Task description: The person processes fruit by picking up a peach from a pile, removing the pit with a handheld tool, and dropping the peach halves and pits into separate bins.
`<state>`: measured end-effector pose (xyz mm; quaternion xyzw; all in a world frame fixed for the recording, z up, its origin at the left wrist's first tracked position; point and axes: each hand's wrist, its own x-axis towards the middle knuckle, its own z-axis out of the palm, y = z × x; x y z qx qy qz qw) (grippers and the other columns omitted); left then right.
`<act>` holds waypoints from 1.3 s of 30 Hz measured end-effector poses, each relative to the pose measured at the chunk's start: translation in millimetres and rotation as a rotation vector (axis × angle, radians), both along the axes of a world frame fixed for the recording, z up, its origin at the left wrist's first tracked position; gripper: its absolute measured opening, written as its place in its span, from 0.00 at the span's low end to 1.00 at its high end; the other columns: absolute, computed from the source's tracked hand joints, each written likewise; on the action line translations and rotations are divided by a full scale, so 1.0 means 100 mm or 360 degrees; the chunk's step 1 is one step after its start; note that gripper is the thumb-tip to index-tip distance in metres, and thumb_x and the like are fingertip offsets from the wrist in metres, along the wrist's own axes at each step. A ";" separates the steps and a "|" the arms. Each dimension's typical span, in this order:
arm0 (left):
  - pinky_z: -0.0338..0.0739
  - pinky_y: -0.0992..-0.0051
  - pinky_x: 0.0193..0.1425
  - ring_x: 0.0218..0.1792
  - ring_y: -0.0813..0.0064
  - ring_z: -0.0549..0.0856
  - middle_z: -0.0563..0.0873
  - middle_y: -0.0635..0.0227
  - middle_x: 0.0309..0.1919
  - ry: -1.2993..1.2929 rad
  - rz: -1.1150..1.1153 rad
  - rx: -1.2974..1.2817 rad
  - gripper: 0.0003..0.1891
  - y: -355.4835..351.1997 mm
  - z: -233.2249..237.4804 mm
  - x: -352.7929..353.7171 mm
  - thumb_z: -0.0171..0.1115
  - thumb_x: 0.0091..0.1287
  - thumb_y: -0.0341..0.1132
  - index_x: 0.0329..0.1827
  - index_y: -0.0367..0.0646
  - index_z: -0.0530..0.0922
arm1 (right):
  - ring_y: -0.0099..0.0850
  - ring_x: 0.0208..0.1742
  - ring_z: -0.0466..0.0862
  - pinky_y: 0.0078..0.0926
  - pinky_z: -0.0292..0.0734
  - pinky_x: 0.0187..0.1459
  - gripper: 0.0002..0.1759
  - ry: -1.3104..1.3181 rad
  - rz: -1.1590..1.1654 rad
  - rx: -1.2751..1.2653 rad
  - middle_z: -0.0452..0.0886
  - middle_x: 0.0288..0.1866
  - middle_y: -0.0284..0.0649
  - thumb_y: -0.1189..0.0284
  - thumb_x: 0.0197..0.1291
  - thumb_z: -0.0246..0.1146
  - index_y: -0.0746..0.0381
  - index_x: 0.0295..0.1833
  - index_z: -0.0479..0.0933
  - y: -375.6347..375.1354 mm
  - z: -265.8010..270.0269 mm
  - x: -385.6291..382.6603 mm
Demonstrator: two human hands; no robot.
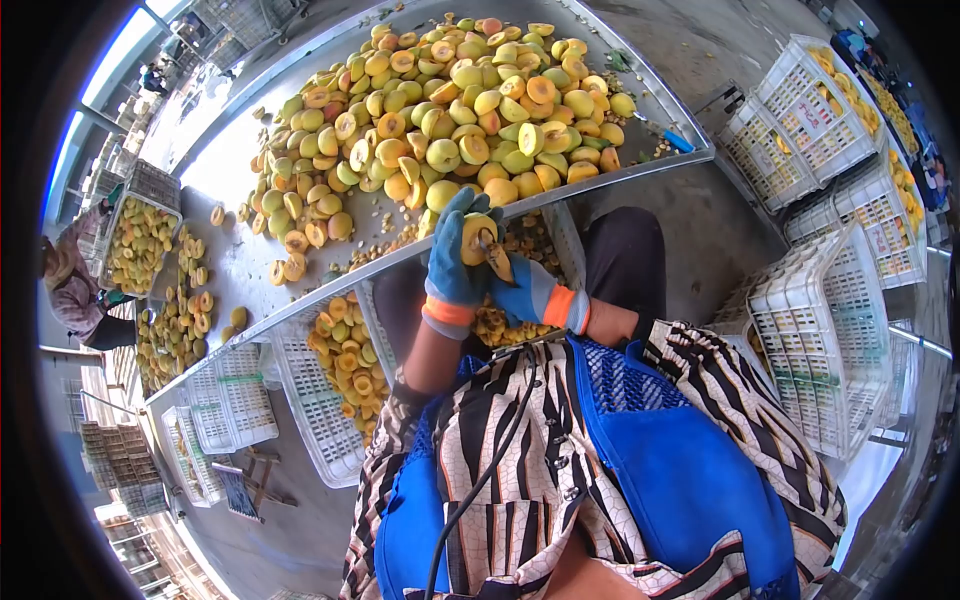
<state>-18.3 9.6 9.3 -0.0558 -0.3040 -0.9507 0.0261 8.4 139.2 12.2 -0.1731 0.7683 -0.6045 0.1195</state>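
Observation:
My left hand [452,265], in a blue-grey glove with an orange cuff, is closed around a halved yellow peach [478,238] just over the near rim of the metal table. Its cut face is turned toward me. My right hand [530,295], gloved the same way, is right beside it and grips a small pitting tool [498,260], whose tip touches the peach's centre. Part of the right hand's fingers is hidden. Ahead of both hands lies a large heap of peaches [440,120], many of them cut in half, with loose pits around its edge.
The metal table [215,140] has a raised rim. A crate of peach halves [335,400] stands below it, left of my legs. White crates [820,330] are stacked at right. A blue-handled tool [675,140] lies by the right corner. Another person [80,290] handles a crate at far left.

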 end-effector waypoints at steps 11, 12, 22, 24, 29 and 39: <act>0.76 0.61 0.59 0.57 0.58 0.78 0.76 0.52 0.58 0.0014 -0.0366 0.0063 0.23 -0.13 0.09 0.02 0.55 0.70 0.35 0.67 0.40 0.65 | 0.26 0.16 0.76 0.24 0.72 0.16 0.10 -0.0489 0.0053 -0.0187 0.77 0.21 0.36 0.67 0.63 0.57 0.62 0.45 0.75 0.01 0.16 -0.04; 0.73 0.62 0.61 0.57 0.60 0.78 0.77 0.55 0.56 -0.0019 -0.0350 -0.0130 0.23 -0.12 0.25 0.04 0.54 0.70 0.42 0.62 0.36 0.69 | 0.26 0.16 0.76 0.24 0.72 0.16 0.10 -0.0627 0.0094 -0.0272 0.76 0.20 0.36 0.67 0.63 0.58 0.62 0.44 0.75 0.00 0.15 -0.03; 0.79 0.59 0.55 0.46 0.59 0.82 0.81 0.56 0.46 -0.0531 -0.0229 0.0144 0.18 -0.14 0.28 -0.16 0.60 0.66 0.41 0.52 0.36 0.75 | 0.54 0.38 0.81 0.45 0.77 0.34 0.17 0.0477 -0.0246 0.0103 0.81 0.36 0.53 0.65 0.57 0.60 0.59 0.51 0.74 -0.13 -0.13 -0.17; 0.79 0.58 0.55 0.46 0.59 0.82 0.81 0.56 0.46 -0.0448 -0.0121 0.0152 0.18 -0.13 0.19 -0.17 0.59 0.66 0.41 0.51 0.36 0.76 | 0.54 0.38 0.81 0.45 0.77 0.34 0.17 0.0180 -0.0142 0.0334 0.82 0.36 0.53 0.65 0.57 0.61 0.59 0.50 0.75 -0.12 -0.04 -0.18; 0.79 0.60 0.55 0.45 0.60 0.82 0.81 0.58 0.43 -0.0381 -0.0036 0.0047 0.16 -0.13 0.07 -0.20 0.57 0.68 0.40 0.49 0.37 0.76 | 0.53 0.38 0.82 0.45 0.78 0.35 0.16 0.0149 -0.0040 0.0364 0.82 0.36 0.52 0.66 0.57 0.60 0.60 0.49 0.75 -0.13 0.00 -0.18; 0.79 0.71 0.47 0.42 0.60 0.84 0.82 0.55 0.44 0.1026 0.0350 -0.2123 0.16 -0.33 0.46 -0.18 0.58 0.59 0.24 0.51 0.33 0.75 | 0.26 0.13 0.74 0.25 0.70 0.14 0.15 -0.0829 0.0199 -0.0013 0.74 0.22 0.35 0.63 0.64 0.58 0.62 0.49 0.72 0.07 0.16 -0.15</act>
